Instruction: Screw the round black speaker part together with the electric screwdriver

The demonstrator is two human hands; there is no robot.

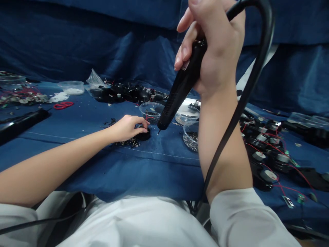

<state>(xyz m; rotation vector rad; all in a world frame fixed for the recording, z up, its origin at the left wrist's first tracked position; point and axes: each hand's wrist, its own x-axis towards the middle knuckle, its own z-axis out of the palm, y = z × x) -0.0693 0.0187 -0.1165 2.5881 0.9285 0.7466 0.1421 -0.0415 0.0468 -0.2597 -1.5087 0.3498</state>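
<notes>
one part (pixel 144 135) pinched by l hand (pixel 125 128), driver (pixel 179 88) gripped by r hand (pixel 221 44), apart; prob. mid-job, units (pixel 282 158) at 4 o'clock done/left unclear.

Soft light leaves the back curtain (pixel 84 41) shadowed.

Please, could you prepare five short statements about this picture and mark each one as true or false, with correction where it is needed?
1. The right hand holds a black corded tool. True.
2. The tool's tip touches the blue cloth's white powder. False: the tip points into the space right of the left hand.
3. The left hand touches a black part. True.
4. A red scissors-like item lies to the right of both hands. False: it lies toward the left.
5. The clear bowl nearest the camera holds small pieces, many of them dark. True.
</notes>
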